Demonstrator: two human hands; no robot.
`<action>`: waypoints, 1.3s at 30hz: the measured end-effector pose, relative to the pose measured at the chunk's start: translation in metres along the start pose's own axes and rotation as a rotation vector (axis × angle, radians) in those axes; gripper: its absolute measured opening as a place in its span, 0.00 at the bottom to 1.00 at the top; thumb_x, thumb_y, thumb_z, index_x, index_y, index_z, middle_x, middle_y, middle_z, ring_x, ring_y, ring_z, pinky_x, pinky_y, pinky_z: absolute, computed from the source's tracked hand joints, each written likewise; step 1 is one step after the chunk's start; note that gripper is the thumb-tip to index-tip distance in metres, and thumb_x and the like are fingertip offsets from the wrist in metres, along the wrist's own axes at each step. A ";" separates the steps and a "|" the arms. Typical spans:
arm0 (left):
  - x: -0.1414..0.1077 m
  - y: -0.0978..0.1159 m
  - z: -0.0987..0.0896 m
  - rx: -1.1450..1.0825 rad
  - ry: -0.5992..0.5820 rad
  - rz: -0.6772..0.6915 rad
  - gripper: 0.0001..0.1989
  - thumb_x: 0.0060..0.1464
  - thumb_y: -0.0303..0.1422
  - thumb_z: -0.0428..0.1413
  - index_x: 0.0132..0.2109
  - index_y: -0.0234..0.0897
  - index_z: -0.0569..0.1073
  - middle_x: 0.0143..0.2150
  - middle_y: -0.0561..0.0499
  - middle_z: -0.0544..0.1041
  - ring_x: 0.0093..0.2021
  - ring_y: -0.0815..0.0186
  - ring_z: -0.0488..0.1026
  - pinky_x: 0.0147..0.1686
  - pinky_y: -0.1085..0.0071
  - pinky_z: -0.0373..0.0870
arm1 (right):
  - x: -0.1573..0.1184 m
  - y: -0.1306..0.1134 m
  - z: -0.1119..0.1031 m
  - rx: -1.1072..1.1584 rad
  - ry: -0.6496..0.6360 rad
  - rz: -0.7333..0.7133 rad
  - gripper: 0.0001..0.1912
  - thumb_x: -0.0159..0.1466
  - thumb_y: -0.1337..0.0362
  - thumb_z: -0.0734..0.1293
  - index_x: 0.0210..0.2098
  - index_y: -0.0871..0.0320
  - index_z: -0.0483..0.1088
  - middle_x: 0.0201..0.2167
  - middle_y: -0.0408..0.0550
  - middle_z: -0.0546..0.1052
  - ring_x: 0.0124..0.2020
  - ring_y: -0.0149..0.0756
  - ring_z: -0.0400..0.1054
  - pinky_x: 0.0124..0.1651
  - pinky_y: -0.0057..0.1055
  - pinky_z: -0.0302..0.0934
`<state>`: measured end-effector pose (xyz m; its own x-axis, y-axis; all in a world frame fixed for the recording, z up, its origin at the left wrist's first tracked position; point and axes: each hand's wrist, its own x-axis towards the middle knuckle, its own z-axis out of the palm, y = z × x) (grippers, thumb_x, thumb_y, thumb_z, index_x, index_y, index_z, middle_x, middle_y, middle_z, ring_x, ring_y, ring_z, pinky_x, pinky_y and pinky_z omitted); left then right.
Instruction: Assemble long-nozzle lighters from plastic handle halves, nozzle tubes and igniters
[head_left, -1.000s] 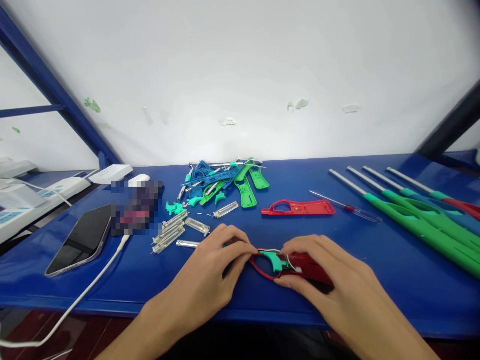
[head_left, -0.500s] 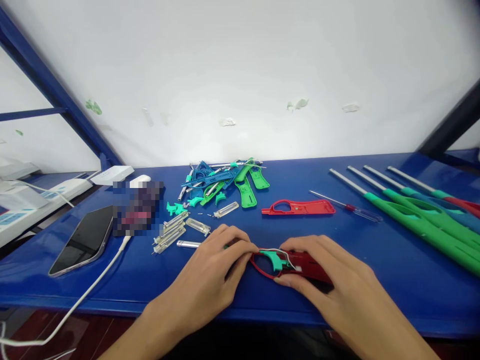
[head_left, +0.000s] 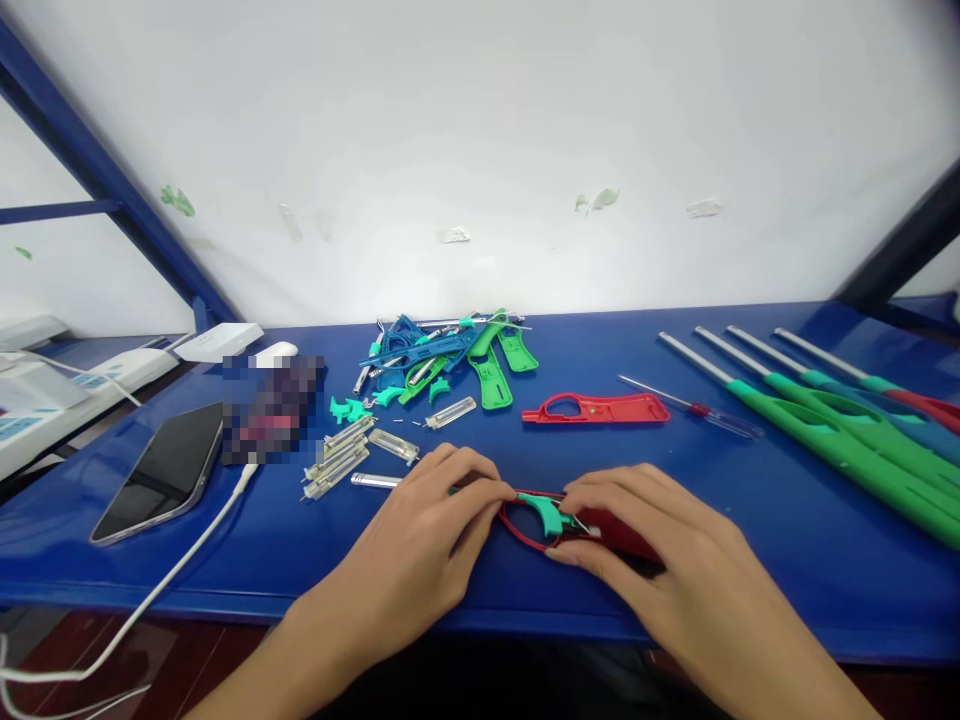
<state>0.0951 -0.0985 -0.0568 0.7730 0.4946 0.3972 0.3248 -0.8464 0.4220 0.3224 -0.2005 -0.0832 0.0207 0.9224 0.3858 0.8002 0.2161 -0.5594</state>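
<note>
1. Currently, the head view shows both forearms reaching in from the near side, wrists low, hands facing each other over the red lighter casing (head_left: 619, 532), the landmark here, held just above or on the blue tabletop (head_left: 570, 592); which, I cannot tell.
2. The left hand (head_left: 431, 530) pinches the casing's left end between thumb and forefinger, its back turned up.
3. The right hand (head_left: 667, 540) grips the casing's right part, fingers on the far side, thumb on the near side.
4. One teal trigger (head_left: 550, 514) sits in the casing, between the hands, with a white wire end beside it.
5. One silver tube (head_left: 375, 481) shows left of the casing; the left hand hides whether they join.
6. Behind the casing lie one loose red shell half (head_left: 630, 409) and, right of that, one screwdriver (head_left: 699, 410).
7. Farther right of the casing are four long lighters (head_left: 847, 462): two green, one blue, one red.
8. Left and behind it are at least five clear cartridges (head_left: 451, 413), then a mixed parts pile (head_left: 491, 378), too tangled to count.
9. Far left of it lies one phone (head_left: 161, 475).
10. The table's front edge (head_left: 525, 622) runs near the casing's near side; bare blue surface separates the casing from the lighters.
</note>
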 end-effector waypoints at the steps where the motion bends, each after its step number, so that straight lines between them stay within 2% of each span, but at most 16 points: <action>1: 0.000 0.000 0.000 0.005 -0.001 0.000 0.12 0.72 0.24 0.50 0.52 0.38 0.77 0.49 0.48 0.75 0.48 0.63 0.70 0.53 0.63 0.69 | 0.000 0.001 0.000 -0.004 -0.007 -0.003 0.06 0.71 0.52 0.70 0.45 0.41 0.71 0.45 0.33 0.79 0.46 0.38 0.72 0.50 0.36 0.64; 7: -0.002 0.001 -0.001 0.048 -0.011 0.037 0.12 0.72 0.24 0.50 0.53 0.35 0.77 0.49 0.46 0.76 0.47 0.61 0.70 0.51 0.61 0.71 | 0.001 0.003 0.000 -0.067 0.025 -0.046 0.09 0.71 0.46 0.68 0.46 0.41 0.73 0.45 0.37 0.80 0.44 0.39 0.75 0.45 0.36 0.68; 13: -0.005 0.002 0.000 0.084 -0.014 0.040 0.13 0.72 0.23 0.50 0.55 0.36 0.76 0.50 0.45 0.76 0.49 0.60 0.71 0.51 0.61 0.73 | 0.004 0.001 -0.002 -0.138 0.040 -0.098 0.13 0.72 0.45 0.66 0.50 0.41 0.72 0.45 0.38 0.81 0.42 0.38 0.79 0.42 0.32 0.72; 18: -0.007 0.004 0.000 0.109 -0.021 0.033 0.14 0.71 0.23 0.50 0.57 0.37 0.75 0.50 0.46 0.76 0.48 0.59 0.72 0.50 0.61 0.74 | 0.000 0.010 0.002 -0.280 0.123 -0.173 0.20 0.72 0.42 0.64 0.56 0.43 0.69 0.54 0.44 0.78 0.50 0.42 0.78 0.48 0.35 0.73; 24: -0.007 0.006 -0.003 0.122 -0.008 0.039 0.14 0.70 0.23 0.50 0.57 0.37 0.74 0.50 0.45 0.76 0.47 0.58 0.72 0.50 0.59 0.73 | 0.000 0.011 0.004 -0.325 0.174 -0.182 0.14 0.74 0.47 0.61 0.43 0.49 0.69 0.55 0.52 0.74 0.54 0.45 0.75 0.46 0.36 0.72; 31: -0.008 0.008 0.001 0.131 0.020 0.056 0.15 0.68 0.21 0.50 0.55 0.35 0.75 0.50 0.43 0.77 0.47 0.57 0.72 0.49 0.58 0.73 | 0.001 0.010 -0.001 -0.355 0.207 -0.243 0.11 0.75 0.51 0.60 0.42 0.49 0.69 0.57 0.53 0.72 0.56 0.46 0.72 0.45 0.37 0.70; 33: -0.007 0.006 -0.007 0.145 0.096 0.078 0.14 0.66 0.20 0.50 0.53 0.34 0.76 0.49 0.44 0.78 0.47 0.57 0.73 0.49 0.58 0.73 | 0.007 0.003 -0.008 -0.337 0.214 -0.283 0.10 0.76 0.54 0.60 0.42 0.49 0.69 0.54 0.52 0.74 0.56 0.45 0.72 0.48 0.37 0.68; 36: 0.000 0.000 -0.040 0.216 0.245 0.060 0.15 0.66 0.19 0.49 0.51 0.36 0.76 0.46 0.46 0.79 0.45 0.59 0.74 0.47 0.60 0.72 | 0.034 -0.021 -0.017 -0.305 0.132 -0.434 0.06 0.76 0.60 0.61 0.43 0.50 0.69 0.45 0.47 0.79 0.51 0.43 0.71 0.52 0.38 0.64; 39: 0.010 -0.006 -0.082 0.325 0.323 -0.156 0.10 0.69 0.26 0.52 0.49 0.41 0.76 0.43 0.51 0.81 0.41 0.61 0.77 0.41 0.64 0.70 | 0.075 -0.051 -0.018 -0.466 0.024 -0.571 0.08 0.75 0.65 0.61 0.43 0.52 0.72 0.43 0.47 0.80 0.49 0.49 0.71 0.50 0.45 0.61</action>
<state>0.0562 -0.0729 0.0112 0.5095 0.6134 0.6035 0.6166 -0.7494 0.2411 0.2933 -0.1483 -0.0126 -0.4667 0.6984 0.5426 0.8618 0.4971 0.1015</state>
